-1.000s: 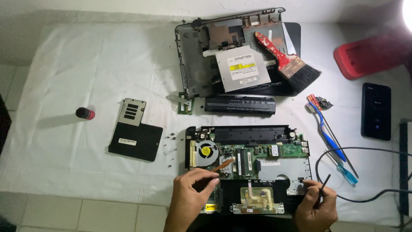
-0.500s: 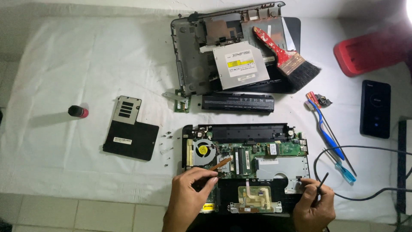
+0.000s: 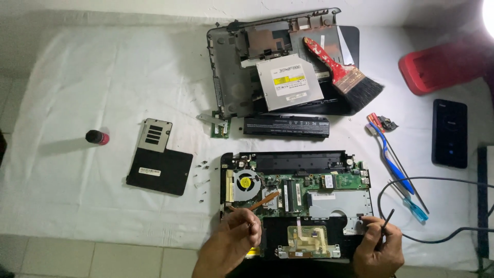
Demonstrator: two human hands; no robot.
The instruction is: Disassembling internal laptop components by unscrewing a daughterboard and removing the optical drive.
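An opened laptop base (image 3: 298, 201) lies on the white cloth near me, its green circuit board, round fan (image 3: 246, 183) and copper heat pipe exposed. My left hand (image 3: 234, 242) rests on the front left corner of the base, fingers pinched together just below the heat pipe; whether it grips anything I cannot tell. My right hand (image 3: 380, 247) sits at the front right corner and holds a thin black tool (image 3: 386, 219) that points up and away from me.
Behind the base lie a black battery (image 3: 286, 126), a grey laptop shell (image 3: 242, 67) with a silver optical drive (image 3: 289, 82) and a red-handled brush (image 3: 342, 67). Black cover panel (image 3: 159, 167), small screws (image 3: 201, 177), red-capped bottle (image 3: 96, 137), blue tool (image 3: 393, 164), phone (image 3: 450, 133), red case (image 3: 442, 64), black cable (image 3: 437, 211).
The view has shifted slightly to the left, so everything sits a little further right in frame. Both hands stay at the front corners of the laptop base.
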